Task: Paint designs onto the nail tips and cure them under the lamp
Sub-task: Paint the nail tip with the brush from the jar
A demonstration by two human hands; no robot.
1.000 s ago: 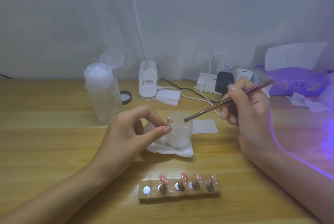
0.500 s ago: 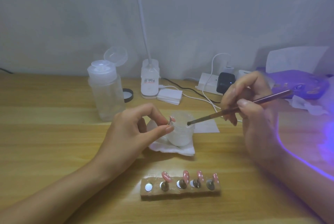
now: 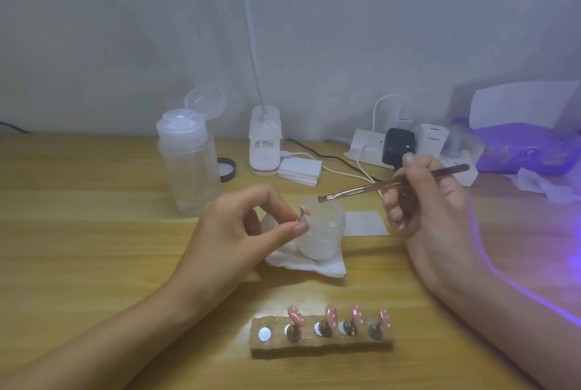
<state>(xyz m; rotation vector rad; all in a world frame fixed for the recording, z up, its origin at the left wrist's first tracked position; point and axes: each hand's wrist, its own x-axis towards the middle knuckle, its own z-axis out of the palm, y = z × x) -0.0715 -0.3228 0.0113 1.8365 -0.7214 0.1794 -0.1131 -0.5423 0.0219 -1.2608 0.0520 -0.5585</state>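
Wooden table [image 3: 94, 248], pale curtain behind.

Left hand [image 3: 239, 232] pinches a small stand between thumb and index finger, with one pink nail tip [image 3: 304, 210] on top, held at the near-left rim of the frosted jar [image 3: 323, 235]. Right hand [image 3: 430, 201] grips the brush [image 3: 377, 185] pen-style. Bristles hover over the jar mouth, just beside the held tip. Contact with either: cannot tell. Jar contents unclear.

Likely step: brush going to or from the jar, ahead of a stroke on the held tip. To do it well:
- wipe excess on the jar rim
- brace the right hand's heel on the table
- keep the left pinch low on the stand, clear of the painted face
- use thin, short strokes
- keep bristles out of the purple spill from the curing lamp [image 3: 528, 153], far right, or product may set in them

Counts:
- nail tips: 5, with 1 in hand and 4 on the holder block [image 3: 320, 345], near centre
- block slots: 5, leftmost vacant
- brush: 1
- jar: 1, sitting on 1 tissue [image 3: 301, 263]
- pump bottle [image 3: 188, 175]: 1, far left, cap flipped up
- curing lamp: 1
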